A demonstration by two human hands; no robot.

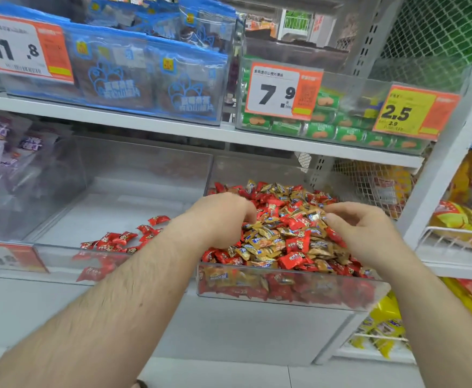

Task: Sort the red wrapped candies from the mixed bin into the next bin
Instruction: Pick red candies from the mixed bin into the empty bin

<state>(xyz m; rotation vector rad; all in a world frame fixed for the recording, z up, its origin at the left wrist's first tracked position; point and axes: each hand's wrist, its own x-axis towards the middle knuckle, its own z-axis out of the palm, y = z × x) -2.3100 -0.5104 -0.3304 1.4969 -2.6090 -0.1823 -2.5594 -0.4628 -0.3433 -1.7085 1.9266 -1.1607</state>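
You are reaching both bare forearms forward and up into the shelf, and both hands are sitting over the mixed bin (pixel 285 289), the clear plastic one on the right heaped with red and gold wrapped candies.

Your left hand (pixel 223 217) is lying palm down at the bin's left edge, wrist bent, with its fingers curling down into the pile (pixel 288 236). The fingertips are buried among the wrappers, so you cannot tell whether they are gripping a candy or only digging.

Your right hand (pixel 366 231) is hovering over the right part of the heap, fingers loosely curled and pointing left toward the other hand. Its fingertips are touching the top layer near a gold wrapper, and whether they are pinching anything is also unclear from here.

The red candies are lying all through the pile, mixed with the gold ones, directly under and between your two hands. The heap is rising above the bin's front wall.

Just left of that bin, the next bin (pixel 69 261) is holding a small scatter of red candies (pixel 122 239) near its front right corner, close beside your left forearm. The rest of its floor is showing bare.

Above, the upper shelf (pixel 145 127) is carrying blue packets, green packets and price tags (pixel 281 91).
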